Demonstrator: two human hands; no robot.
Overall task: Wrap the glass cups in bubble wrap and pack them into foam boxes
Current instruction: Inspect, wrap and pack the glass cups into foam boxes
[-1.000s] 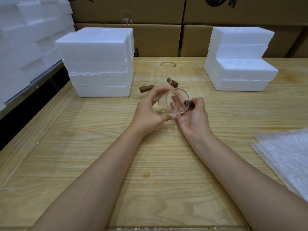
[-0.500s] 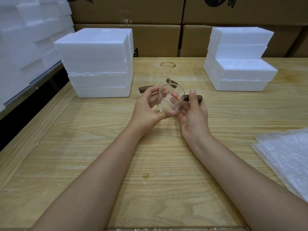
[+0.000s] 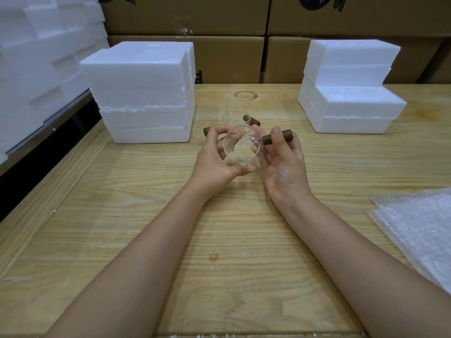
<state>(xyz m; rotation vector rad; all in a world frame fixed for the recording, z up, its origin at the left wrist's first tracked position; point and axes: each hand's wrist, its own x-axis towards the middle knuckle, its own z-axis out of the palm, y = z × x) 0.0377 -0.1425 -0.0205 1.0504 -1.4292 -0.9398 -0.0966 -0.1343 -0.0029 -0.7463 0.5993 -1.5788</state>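
Note:
Both hands hold a clear glass cup [image 3: 240,148] with a brown wooden handle [image 3: 268,139] above the middle of the wooden table [image 3: 146,215]. My left hand [image 3: 214,162] curls round the cup's body, thumb under its rim. My right hand [image 3: 283,164] grips the handle, thumb on top of it. The cup is tilted, mouth towards me. Behind it stand other glass cups [image 3: 235,114] with brown handles, partly hidden by my hands. A pile of bubble wrap [image 3: 419,230] lies at the right edge.
A stack of white foam boxes [image 3: 144,93] stands at the back left, another foam stack [image 3: 349,86] at the back right. More foam pieces [image 3: 36,52] pile up along the left side. Cardboard cartons [image 3: 227,32] line the back wall.
The cup has been turned in my hands. Its handle swung out to the right, and my right hand shifted from under the cup to grip that handle.

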